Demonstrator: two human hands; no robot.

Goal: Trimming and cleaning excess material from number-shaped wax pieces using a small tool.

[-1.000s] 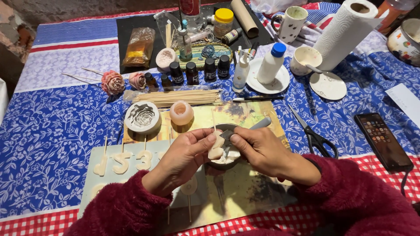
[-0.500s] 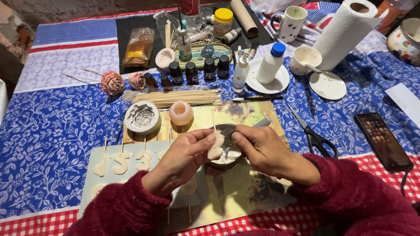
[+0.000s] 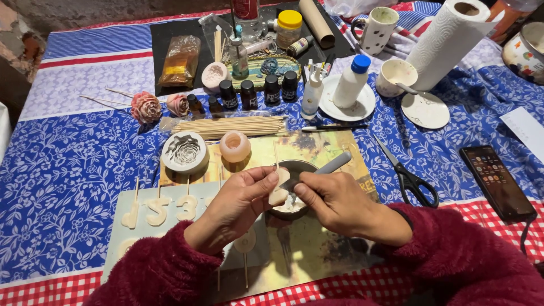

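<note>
A: What is changed against the earlier frames?

B: Almost nothing. The small pale piece (image 3: 277, 194) on its thin stick is kept pinched between the fingers (image 3: 266, 180) of the left hand (image 3: 241, 207), directly over the dark bowl (image 3: 294, 190). The grey-handled tool (image 3: 328, 166) is kept gripped in the right hand (image 3: 334, 204), fingers pressed together around the handle, tip held against the piece above the bowl. Only a slight shift of the tool is noticed.

A: What is meant by that for the work?

B: The trimming or scraping of the piece is judged to be in progress, not finished; whether material is being dropped into the bowl cannot be told.

A: Surroundings, relative to the bowl?

B: The finished number shapes on sticks (image 3: 164, 208) are laid left of the bowl on a pale board (image 3: 122, 243). The rose mould (image 3: 184, 152) and a round pinkish mould (image 3: 235, 145) are set up-left of it, the bundle of skewers (image 3: 229, 127) behind it. Scissors (image 3: 408, 175) are placed right of the bowl, the phone (image 3: 497, 182) further right. All is carried on the table (image 3: 68, 170) with its blue flowered cloth.
</note>
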